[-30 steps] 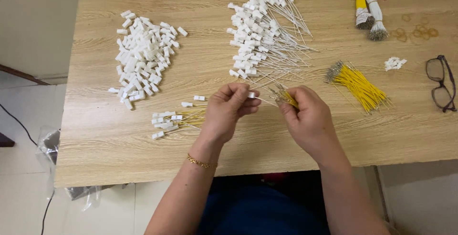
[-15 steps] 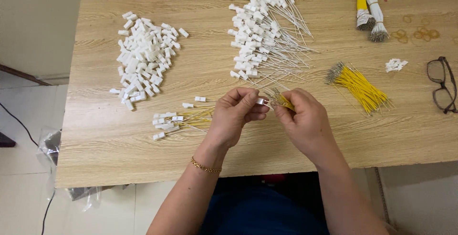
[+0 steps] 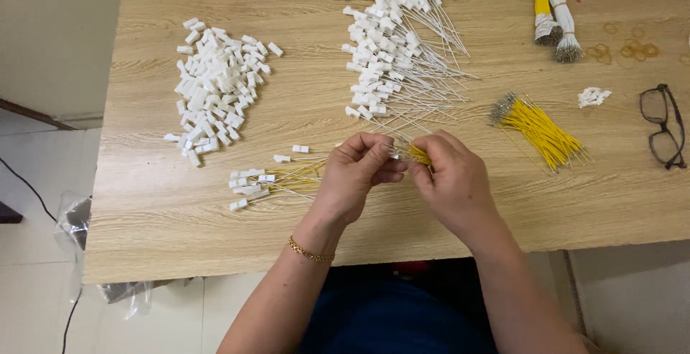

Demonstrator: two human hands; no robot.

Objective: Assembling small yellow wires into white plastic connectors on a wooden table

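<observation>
My left hand [image 3: 356,174] and my right hand [image 3: 449,181] meet above the front middle of the wooden table [image 3: 144,210]. The right hand pinches a small bunch of yellow wires [image 3: 420,156]. The left hand's fingertips close on a small white connector at the wires' tip, mostly hidden by the fingers. Left of my left hand lies a small group of assembled white connectors with yellow and white wires [image 3: 262,180]. A pile of white connectors with thin white wires [image 3: 392,66] lies just beyond my hands.
A heap of loose white connectors [image 3: 215,88] sits at the left. A loose bundle of yellow wires [image 3: 539,127] lies to the right, black glasses [image 3: 665,124] at the far right. Bound yellow and white wire bundles [image 3: 553,20] and rubber bands lie at the back right.
My hands have drawn together. The left hand's white connector, visible between the hands a moment ago, is now pressed against the yellow wire ends and hidden by the fingers.
</observation>
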